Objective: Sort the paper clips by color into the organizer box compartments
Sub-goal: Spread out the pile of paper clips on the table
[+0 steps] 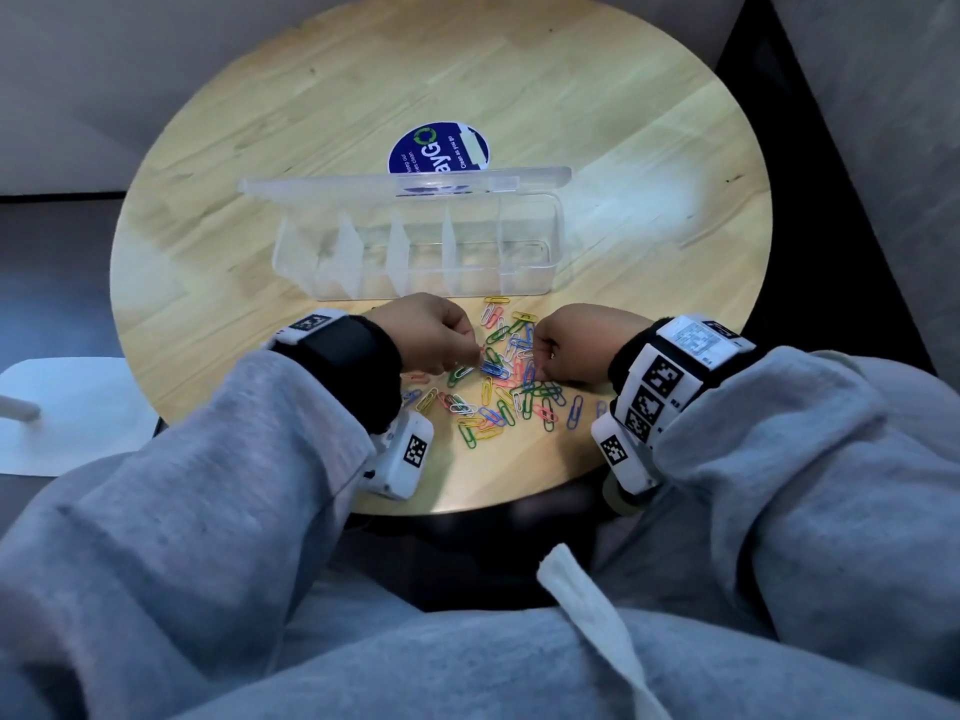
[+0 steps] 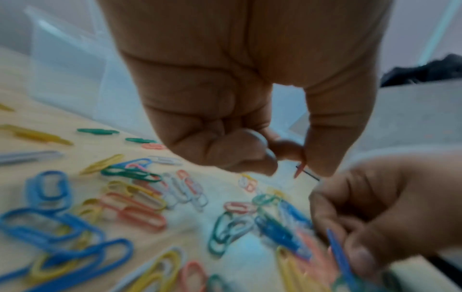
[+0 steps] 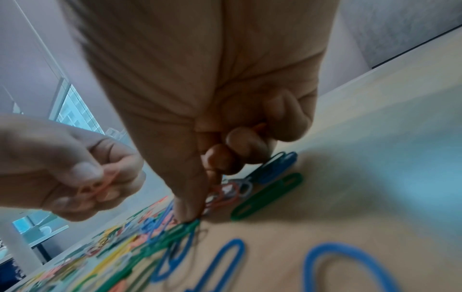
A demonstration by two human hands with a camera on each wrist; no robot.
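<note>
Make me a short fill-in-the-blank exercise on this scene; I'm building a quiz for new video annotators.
1. The organizer box sits on the round wooden table with its lid ____.
2. The compartments of the organizer box hold ____ paper clips so far.
3. The left hand pinches a ____ paper clip.
4. The loose paper clips lie between the organizer box and the ____.

Missing words: open; no; pink; person
</note>
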